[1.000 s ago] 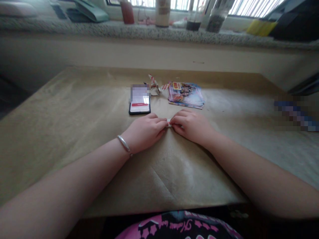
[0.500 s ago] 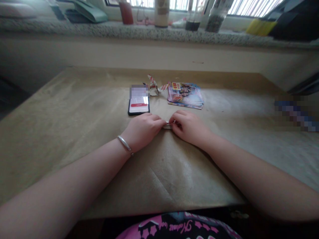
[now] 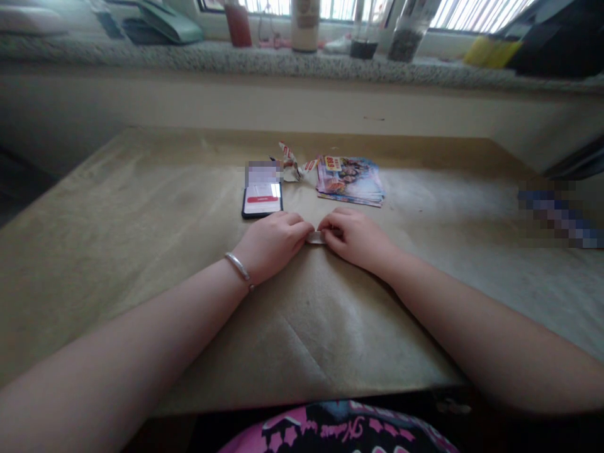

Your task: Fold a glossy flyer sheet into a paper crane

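Pinching a small white paper strip [image 3: 316,237] between them, the left hand [image 3: 274,245] and the right hand [image 3: 356,238] are curving inward from either side, their knuckles rounded and nearly meeting, so most of the strip is hidden and only a thin pale sliver is showing. A smooth silver bangle [image 3: 238,267] is circling the left wrist. The hands are resting just above a sheet of creased, fibrous brown kraft paper [image 3: 141,264] that is covering the counter, and a soft diagonal fold is running across it nearer the person than the strip. Just beyond the strip and to its left, a black-edged smartphone [image 3: 262,200] is lying flat, its glossy screen lit with a red bar, its upper part blurred out. Farther beyond the strip, a crumpled, twisted scrap of red-and-white printed paper [image 3: 291,162] is sitting just beside a loose stack of glossy printed cards [image 3: 350,182], which is lying beyond it and slightly to the right. Well to the right of the strip, a pixelated blue object [image 3: 561,217] is lying at the counter's edge, too blurred to name. Far beyond the strip, a speckled granite sill [image 3: 236,56] is carrying a glass jar [image 3: 406,38] of dark granules and a red bottle [image 3: 238,25]
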`<state>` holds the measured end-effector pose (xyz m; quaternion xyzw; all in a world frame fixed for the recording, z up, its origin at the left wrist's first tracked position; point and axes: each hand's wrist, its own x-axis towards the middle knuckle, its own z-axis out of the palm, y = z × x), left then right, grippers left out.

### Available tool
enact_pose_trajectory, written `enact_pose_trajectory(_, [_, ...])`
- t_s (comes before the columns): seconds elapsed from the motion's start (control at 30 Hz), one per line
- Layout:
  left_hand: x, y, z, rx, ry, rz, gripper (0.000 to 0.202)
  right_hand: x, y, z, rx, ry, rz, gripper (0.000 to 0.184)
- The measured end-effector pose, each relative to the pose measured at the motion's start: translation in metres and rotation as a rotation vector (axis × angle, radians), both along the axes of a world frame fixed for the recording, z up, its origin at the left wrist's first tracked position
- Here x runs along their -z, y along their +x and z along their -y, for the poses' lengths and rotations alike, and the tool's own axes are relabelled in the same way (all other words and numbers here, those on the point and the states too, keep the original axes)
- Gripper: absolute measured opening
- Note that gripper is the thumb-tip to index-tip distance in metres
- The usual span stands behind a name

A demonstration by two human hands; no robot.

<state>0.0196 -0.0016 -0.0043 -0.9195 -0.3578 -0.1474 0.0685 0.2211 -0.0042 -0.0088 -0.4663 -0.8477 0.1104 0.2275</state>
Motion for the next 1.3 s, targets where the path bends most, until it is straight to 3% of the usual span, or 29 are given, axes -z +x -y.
enact_pose_trajectory(0.23, [0.003, 0.004, -0.002, -0.047, -0.024, 0.035, 0.016, 0.001, -0.007, -0.002, 0.098, -0.038, 0.003, 0.019])
enact_pose_trajectory(0.47, [0.005, 0.002, -0.004, -0.011, -0.032, 0.051, 0.016, 0.005, -0.004, -0.005, 0.120, -0.039, -0.017, 0.016])
enact_pose_trajectory(1.13, [0.006, -0.001, -0.002, 0.032, -0.066, 0.176, 0.012, 0.003, 0.005, 0.003, -0.013, 0.050, -0.030, 0.006])
enact_pose_trajectory(1.3, [0.006, -0.002, -0.003, 0.038, -0.093, 0.151, 0.019, 0.002, 0.003, 0.003, -0.052, 0.039, -0.056, 0.005])
